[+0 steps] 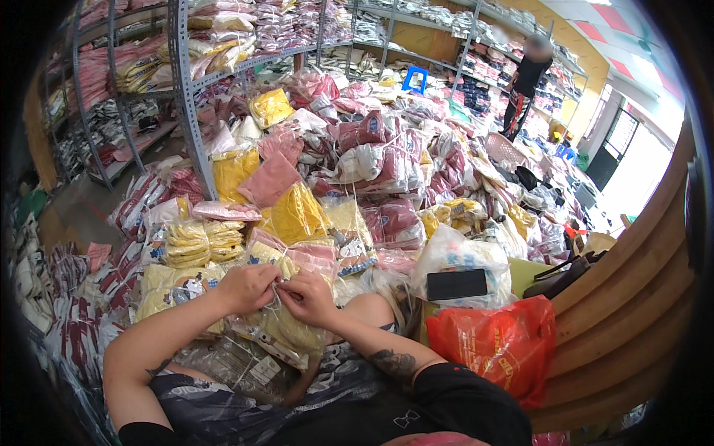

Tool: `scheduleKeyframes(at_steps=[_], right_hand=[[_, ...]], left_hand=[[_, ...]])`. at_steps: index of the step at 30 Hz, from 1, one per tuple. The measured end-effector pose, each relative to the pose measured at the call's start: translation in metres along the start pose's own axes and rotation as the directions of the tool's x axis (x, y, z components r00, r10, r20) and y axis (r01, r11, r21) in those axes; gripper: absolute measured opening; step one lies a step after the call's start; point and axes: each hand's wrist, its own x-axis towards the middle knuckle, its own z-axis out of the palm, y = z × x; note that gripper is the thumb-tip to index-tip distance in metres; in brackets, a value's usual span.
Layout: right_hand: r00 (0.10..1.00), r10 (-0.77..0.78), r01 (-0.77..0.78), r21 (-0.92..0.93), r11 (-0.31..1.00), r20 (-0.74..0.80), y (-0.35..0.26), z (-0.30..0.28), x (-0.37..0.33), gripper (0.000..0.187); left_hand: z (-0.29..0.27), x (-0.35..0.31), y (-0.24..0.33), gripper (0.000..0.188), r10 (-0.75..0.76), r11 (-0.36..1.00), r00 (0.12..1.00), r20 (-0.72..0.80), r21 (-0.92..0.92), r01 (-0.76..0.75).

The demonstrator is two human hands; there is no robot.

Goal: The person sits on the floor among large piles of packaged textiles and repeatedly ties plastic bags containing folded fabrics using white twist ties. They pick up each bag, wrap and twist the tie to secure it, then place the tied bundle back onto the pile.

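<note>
In front of my chest, my left hand (251, 288) and my right hand (309, 299) meet with fingertips pinched together. Between them runs what looks like a thin pale string (278, 282), partly hidden by the fingers. Under both hands lies a bundle of yellow garments in clear plastic bags (286, 327), resting on my lap. A greyish plastic-wrapped pack (236, 368) sits below it, against my legs. Just beyond my left hand is a stack of folded yellow garments (204, 241). Pink packed garments (316, 256) lie past my right hand.
A large heap of bagged clothes (372, 160) spreads ahead, beside metal shelving (182, 97). To my right are a black phone (456, 284) on a white plastic bag (446, 253), a red bag (494, 346) and a curved wooden seat (625, 297). A person (526, 82) stands far back.
</note>
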Motion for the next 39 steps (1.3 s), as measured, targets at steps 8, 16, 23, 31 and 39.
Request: scheduleKeyframes(at_steps=[8,16,23,31,39], right_hand=[[0.999,-0.025,0.025,0.017,1.000,-0.048,-0.005,-0.001,0.003,0.007],[1.000,-0.012,0.012,0.002,1.000,-0.018,0.001,0.000,0.001,0.008],[1.000,-0.010,0.010,-0.013,1.000,-0.014,0.000,-0.003,0.001,0.010],[0.999,-0.037,0.035,-0.045,0.998,-0.031,0.002,0.001,-0.002,0.013],[0.999,-0.031,0.031,-0.040,0.999,0.024,0.002,-0.001,-0.002,0.016]], left_hand=[[-0.002,0.001,0.004,0.028,-0.041,0.999,0.999,0.023,0.000,0.041],[-0.004,0.004,0.005,0.029,-0.054,0.998,0.998,0.026,-0.017,0.054],[-0.015,0.012,0.014,0.027,-0.099,0.995,0.993,0.056,0.009,0.099],[-0.008,0.010,0.010,0.020,-0.099,0.994,0.995,0.029,-0.046,0.100],[-0.004,0.011,0.015,0.013,-0.153,0.984,0.988,-0.011,-0.090,0.152]])
